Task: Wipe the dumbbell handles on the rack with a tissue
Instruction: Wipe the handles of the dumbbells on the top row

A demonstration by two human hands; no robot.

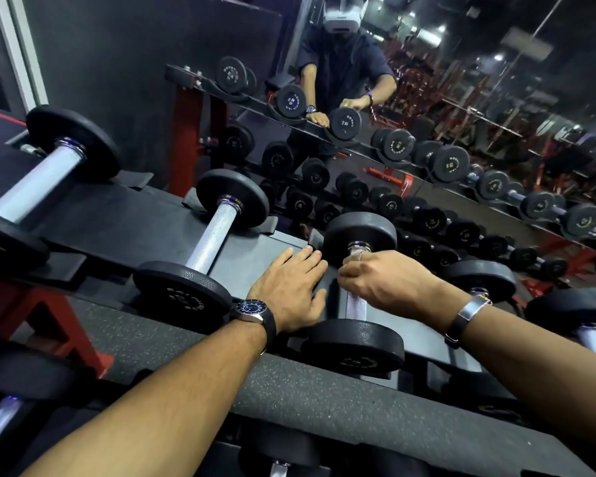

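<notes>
Two hands are at work on the top shelf of the rack (pixel 255 249): your right hand (pixel 382 280) is curled around the knurled handle (pixel 355 306) of the dumbbell (pixel 355 294) straight in front of you, near its far end, while your left hand (pixel 289 290) lies flat with straight fingers on the rack just beside that dumbbell, holding nothing. The tissue itself cannot be made out; it is probably bunched under your right fingers, so make sure it is really between your palm and the metal before you rub.

To do this stroke well, keep the grip wrapped all the way round the handle and draw it along the full length, from the far plate down to the near plate, since the lower stretch of knurling is bare below your fist. Twist your wrist as you go so the underside gets covered too. The knurling will likely snag and shred thin paper, so use firm, steady pressure, not scrubbing. Let your left hand brace the near plate if the dumbbell starts to roll in its cradle.

Next in line, judging by position, are the two dumbbells to your left (pixel 207 235) and (pixel 38 177), with their handles untouched.
</notes>
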